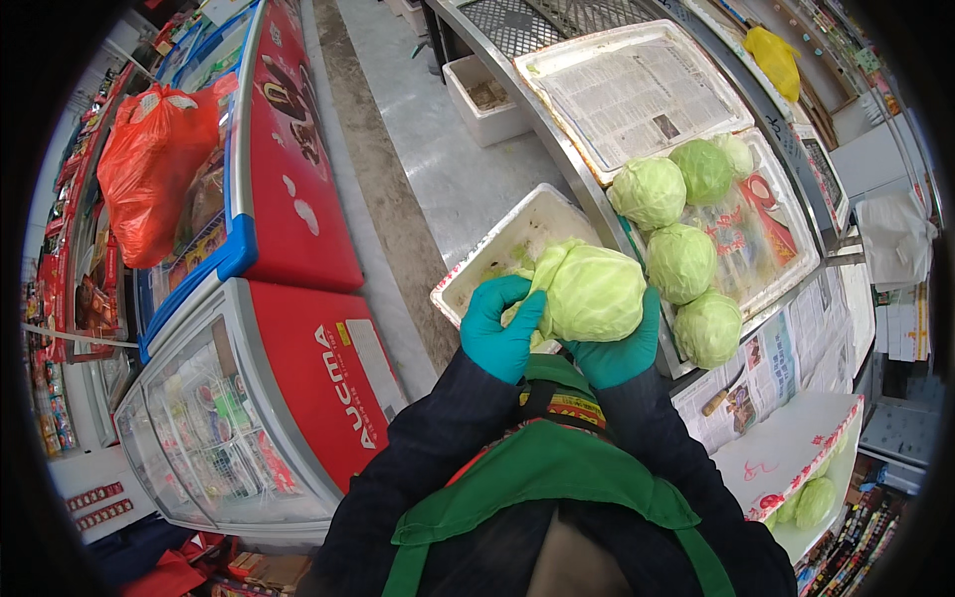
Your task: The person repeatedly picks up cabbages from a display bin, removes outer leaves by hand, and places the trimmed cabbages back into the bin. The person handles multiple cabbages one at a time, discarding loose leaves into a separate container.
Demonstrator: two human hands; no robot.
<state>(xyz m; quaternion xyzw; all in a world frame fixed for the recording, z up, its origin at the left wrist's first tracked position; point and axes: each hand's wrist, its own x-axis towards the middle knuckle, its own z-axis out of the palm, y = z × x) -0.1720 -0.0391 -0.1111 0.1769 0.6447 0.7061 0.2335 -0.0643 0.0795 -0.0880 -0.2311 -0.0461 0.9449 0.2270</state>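
Note:
A pale green cabbage [597, 292] is held over the near side of a white foam box [515, 224]. My left hand [501, 324], in a teal glove, pinches a loose outer leaf [550, 274] at the cabbage's left side. From below and the right, my gloved right hand [621, 345] supports the head. To the right, several cabbages [680, 263] sit in and along the edge of a foam tray [802, 186]. Leaf scraps lie in the box under the cabbage. A wooden-handled knife [716, 403] rests on newspaper [776, 366] at the right.
A newspaper-lined foam tray [634, 89] lies farther along the metal-edged stand [552, 127]. Another foam box [489, 101] is on the floor. Red-sided freezers [298, 149] line the left, with a red plastic bag [153, 172] on top. More cabbages [815, 501] fill a box at lower right.

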